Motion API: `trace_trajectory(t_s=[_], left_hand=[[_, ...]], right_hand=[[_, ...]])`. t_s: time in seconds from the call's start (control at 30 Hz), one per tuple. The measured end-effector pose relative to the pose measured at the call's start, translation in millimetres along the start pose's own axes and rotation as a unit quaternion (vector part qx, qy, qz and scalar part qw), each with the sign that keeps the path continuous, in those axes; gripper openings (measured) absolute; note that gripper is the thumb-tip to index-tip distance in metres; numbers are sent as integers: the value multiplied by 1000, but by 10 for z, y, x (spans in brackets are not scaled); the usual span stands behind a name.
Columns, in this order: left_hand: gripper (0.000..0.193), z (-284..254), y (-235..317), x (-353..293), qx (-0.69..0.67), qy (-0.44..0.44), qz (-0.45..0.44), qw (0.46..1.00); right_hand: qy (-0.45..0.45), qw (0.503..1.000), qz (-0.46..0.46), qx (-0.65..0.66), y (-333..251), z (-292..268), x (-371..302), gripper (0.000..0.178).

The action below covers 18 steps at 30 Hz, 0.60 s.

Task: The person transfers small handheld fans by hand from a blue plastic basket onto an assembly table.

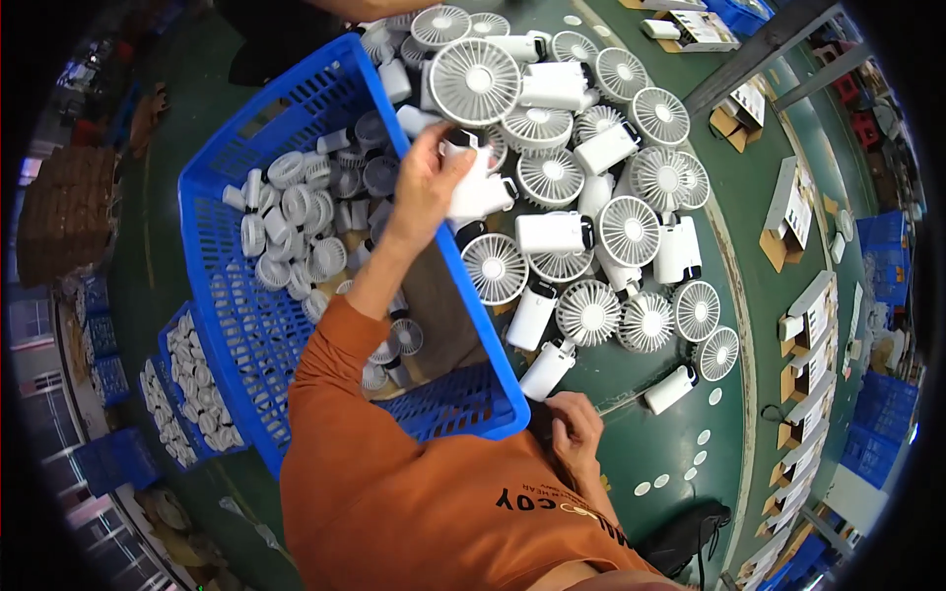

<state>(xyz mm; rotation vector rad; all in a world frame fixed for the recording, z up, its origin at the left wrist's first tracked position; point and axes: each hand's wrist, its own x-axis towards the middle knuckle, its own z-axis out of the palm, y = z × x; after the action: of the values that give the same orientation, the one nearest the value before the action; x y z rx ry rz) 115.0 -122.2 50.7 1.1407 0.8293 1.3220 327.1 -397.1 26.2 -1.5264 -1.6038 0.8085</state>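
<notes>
The green worktop (645, 428) carries white handheld fans (629, 231) from 12 to 4 o'clock, many overlapping in a heap. Small white discs (701, 458) lie on its surface at 4 o'clock.

Green surface (645, 433): broad and smooth, pale line (749, 394) curving down its right side; floor or tabletop at the far edges, can't tell from here.
Metal posts (764, 54): grey, slanting across the upper right.
Cardboard stack (69, 217): brown, flat sheets, left side.
Blue crates (877, 404): piled along the right.
Windows (39, 384): pale panes, lower left.
Light: one small glare, far right.
</notes>
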Motion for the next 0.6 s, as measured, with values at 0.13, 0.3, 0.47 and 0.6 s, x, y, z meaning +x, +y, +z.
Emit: trace_trajectory(t_s=[0.13, 0.3, 0.47, 0.6], left_hand=[[35, -392, 14, 690, 234, 14, 50, 971], [49, -619, -71, 1287, 438, 44, 89, 894], [90, -790, -388, 1428, 616, 82, 152, 768], [100, -807, -346, 1562, 496, 12, 141, 857]], right_hand=[[87, 976, -117, -163, -139, -397, 647, 42], [184, 960, -72, -196, 201, -767, 1777, 83], [118, 976, -69, -168, 598, -877, 2578, 91], [80, 964, -27, -254, 544, -777, 2832, 88]])
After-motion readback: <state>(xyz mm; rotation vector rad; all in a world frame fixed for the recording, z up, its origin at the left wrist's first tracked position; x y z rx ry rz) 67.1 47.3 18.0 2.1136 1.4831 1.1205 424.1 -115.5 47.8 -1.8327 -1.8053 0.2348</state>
